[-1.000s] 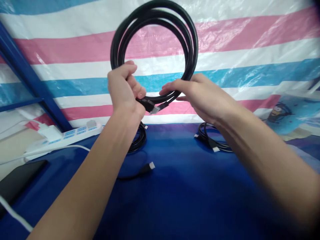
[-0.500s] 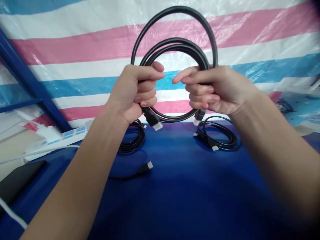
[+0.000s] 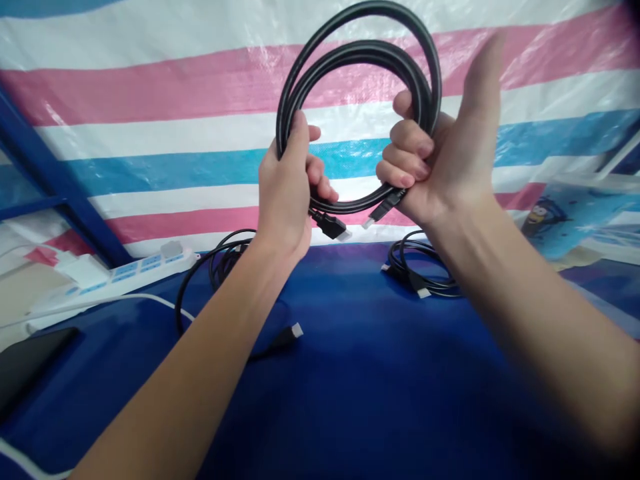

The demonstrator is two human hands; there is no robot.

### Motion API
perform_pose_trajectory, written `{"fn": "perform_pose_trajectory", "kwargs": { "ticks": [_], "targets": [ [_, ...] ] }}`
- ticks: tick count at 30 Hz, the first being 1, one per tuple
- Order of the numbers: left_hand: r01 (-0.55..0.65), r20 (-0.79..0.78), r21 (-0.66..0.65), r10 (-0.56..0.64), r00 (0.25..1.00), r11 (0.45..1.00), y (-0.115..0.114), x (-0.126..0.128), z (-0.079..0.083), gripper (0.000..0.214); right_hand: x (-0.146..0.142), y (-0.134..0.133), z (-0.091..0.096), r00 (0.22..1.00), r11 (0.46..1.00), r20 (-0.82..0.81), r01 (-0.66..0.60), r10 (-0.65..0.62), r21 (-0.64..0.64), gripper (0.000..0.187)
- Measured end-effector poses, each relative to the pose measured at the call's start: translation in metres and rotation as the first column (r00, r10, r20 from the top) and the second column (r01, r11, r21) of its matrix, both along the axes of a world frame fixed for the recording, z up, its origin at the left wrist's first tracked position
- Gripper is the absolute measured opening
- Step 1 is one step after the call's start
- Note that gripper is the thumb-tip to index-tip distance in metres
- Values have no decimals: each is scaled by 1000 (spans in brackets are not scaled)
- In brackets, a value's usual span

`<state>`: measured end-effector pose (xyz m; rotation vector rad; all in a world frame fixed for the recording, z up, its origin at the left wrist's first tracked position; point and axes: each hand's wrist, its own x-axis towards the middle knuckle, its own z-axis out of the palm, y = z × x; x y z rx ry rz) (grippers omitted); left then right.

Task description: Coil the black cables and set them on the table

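Observation:
I hold a coiled black cable (image 3: 350, 53) upright in front of me, above a blue table (image 3: 380, 387). My left hand (image 3: 290, 193) is closed round the coil's left side. One of its plugs (image 3: 333, 225) sticks out just below that hand. My right hand (image 3: 445, 153) grips the coil's right side with curled fingers, thumb pointing up. The other plug (image 3: 383, 210) pokes out under the right hand's fingers.
Two more black cables lie on the table: a loose one (image 3: 220, 267) behind my left forearm, its plug (image 3: 293, 332) beside the arm, and a coiled one (image 3: 420, 270) under my right wrist. A white power strip (image 3: 130, 270) sits at the left, a striped sheet (image 3: 150, 133) behind.
Both hands have risen with the coil and turned it. My right thumb has lifted and now points up. The loose cable behind my left arm has spread wider.

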<state>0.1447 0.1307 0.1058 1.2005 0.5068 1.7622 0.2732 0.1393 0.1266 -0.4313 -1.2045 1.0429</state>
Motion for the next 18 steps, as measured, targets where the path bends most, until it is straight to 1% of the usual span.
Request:
{"fn": "perform_pose_trajectory", "kwargs": {
  "ticks": [2,3,5,7,9,10,12,13,14,16,18],
  "targets": [
    [40,-35,0,-40,999,999,0,0,0,27,2,4,-1,1000,999,-29,9,-11,-51,51],
    [47,-57,-2,-47,997,999,0,-3,1,28,3,5,-1,1000,997,-14,16,-17,-69,47],
    [24,-116,-8,-25,993,1000,3,-12,4,30,6,8,-1,992,997,121,35,-26,-74,43],
    [31,-205,-38,-38,978,999,5,-24,6,29,10,11,0,950,996,310,60,-38,-61,43],
    [113,-305,-84,-134,943,990,8,-39,7,24,17,12,1,906,994,420,89,-55,-60,44],
    [167,-342,-103,-193,920,981,8,-46,7,22,21,13,2,899,994,434,96,-62,-58,44],
    [242,-361,-129,-273,892,962,8,-58,6,26,29,14,3,883,995,464,99,-74,-30,42],
    [257,-357,-136,-290,888,957,8,-62,6,27,32,14,4,857,995,508,103,-84,-11,42],
    [259,-355,-144,-294,888,955,7,-64,7,29,35,14,4,816,994,571,112,-92,0,42],
    [232,-386,-163,-279,879,959,5,-61,7,29,38,14,3,691,989,715,147,-108,8,47],
    [183,-491,-159,-239,838,970,2,-50,8,22,34,13,1,581,987,807,163,-105,11,55]
  ]
}}
